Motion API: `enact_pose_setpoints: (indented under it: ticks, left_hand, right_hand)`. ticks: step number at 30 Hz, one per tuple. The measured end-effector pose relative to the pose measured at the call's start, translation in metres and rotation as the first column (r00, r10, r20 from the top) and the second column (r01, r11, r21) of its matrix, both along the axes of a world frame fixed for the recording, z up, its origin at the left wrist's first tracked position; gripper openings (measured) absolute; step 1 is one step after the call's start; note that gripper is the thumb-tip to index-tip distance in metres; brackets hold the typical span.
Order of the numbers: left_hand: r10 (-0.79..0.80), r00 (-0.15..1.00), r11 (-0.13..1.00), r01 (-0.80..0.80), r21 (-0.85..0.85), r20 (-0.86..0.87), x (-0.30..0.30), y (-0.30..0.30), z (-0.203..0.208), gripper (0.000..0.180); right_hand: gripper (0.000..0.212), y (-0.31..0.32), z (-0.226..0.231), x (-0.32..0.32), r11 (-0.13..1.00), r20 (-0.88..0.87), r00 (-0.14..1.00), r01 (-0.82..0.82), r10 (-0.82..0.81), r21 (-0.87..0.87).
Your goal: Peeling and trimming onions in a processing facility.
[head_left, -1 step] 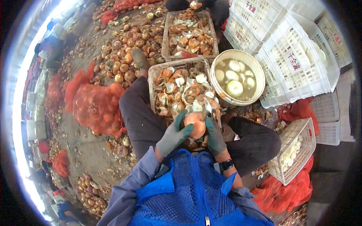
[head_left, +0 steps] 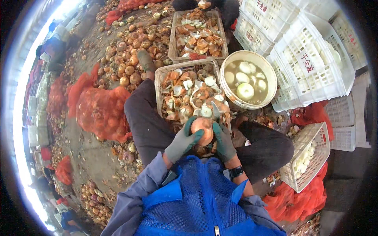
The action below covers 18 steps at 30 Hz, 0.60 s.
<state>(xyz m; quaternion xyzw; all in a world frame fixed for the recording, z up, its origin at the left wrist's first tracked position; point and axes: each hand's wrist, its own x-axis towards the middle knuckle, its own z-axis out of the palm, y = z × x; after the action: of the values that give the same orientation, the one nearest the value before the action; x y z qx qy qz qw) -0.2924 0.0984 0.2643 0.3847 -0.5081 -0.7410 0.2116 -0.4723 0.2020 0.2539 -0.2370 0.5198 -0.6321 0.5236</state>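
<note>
Ahead of the left hand [head_left: 183, 142] and right hand [head_left: 225, 143], the crate [head_left: 158, 94] blocks the low way, but a hand could go over the peels [head_left: 178, 91]. A blade [head_left: 215, 110] pokes up by the right hand. Farther ahead and right stands the bucket [head_left: 271, 92]. Bent legs [head_left: 269, 147] block both sides.

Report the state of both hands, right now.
Left hand: closed on a round, brown-skinned onion.
Right hand: closed, apparently on a knife with a grey metal blade, beside the onion.
</note>
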Motion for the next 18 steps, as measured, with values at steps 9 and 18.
enact_pose_setpoints:
  ticks: [9,18]
  left_hand:
    - [0.023,0.963,0.934,0.074,0.349,-0.267,0.006,0.006,-0.027,0.076]
    - [0.117,0.943,0.886,0.042,0.463,-0.31,0.013,0.003,-0.038,0.068]
  right_hand:
    - [0.046,-0.01,0.001,0.003,0.999,-0.284,0.958,0.044,-0.041,0.004]
    - [0.039,-0.015,0.008,0.003,0.98,-0.428,0.899,-0.003,0.09,0.199]
